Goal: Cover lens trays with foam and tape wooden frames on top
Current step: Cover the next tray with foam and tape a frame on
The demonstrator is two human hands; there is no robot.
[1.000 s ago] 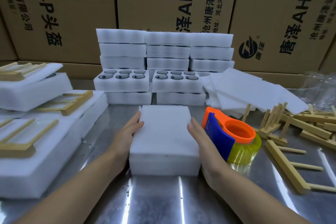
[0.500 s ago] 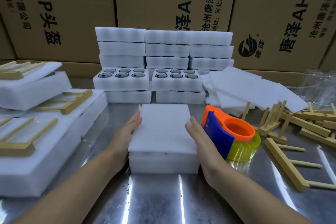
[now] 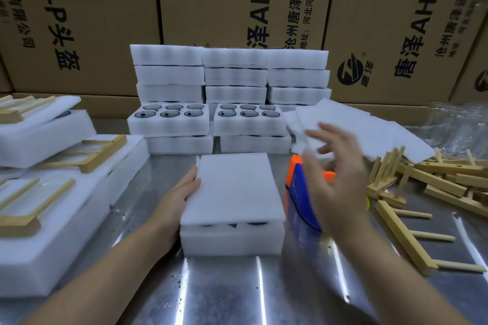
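**Entry: foam-covered lens tray, right hand lifted off**

- Lens tray (image 3: 232,243): on the table (image 3: 237,295), centre front. The foam sheet (image 3: 235,187) lies on top, roughly square to the tray. Dark lenses show in the gap at its front edge.
- Left hand (image 3: 179,198): fingers straight, resting flat against the left side of the tray and foam, gripping nothing.
- Right hand (image 3: 335,174): a second ago it pressed the tray's right side. It is now raised clear, motion-blurred, above the tape dispenser (image 3: 298,200). Its fingers are loosely spread and empty.
- Wooden frames (image 3: 435,182): loose pile on the right of the table, apart from the tray.
- Finished packs (image 3: 52,206): stacked on the left, each with a frame on top.
- Open trays (image 3: 169,119): at the back, lenses uncovered, with spare foam sheets (image 3: 356,126) just beside them.

Assessment: the covering step looks complete for this tray. The freed hand is probably heading for a frame or the dispenser, though which one cannot be told. No frame is on the tray yet and no tape is applied.
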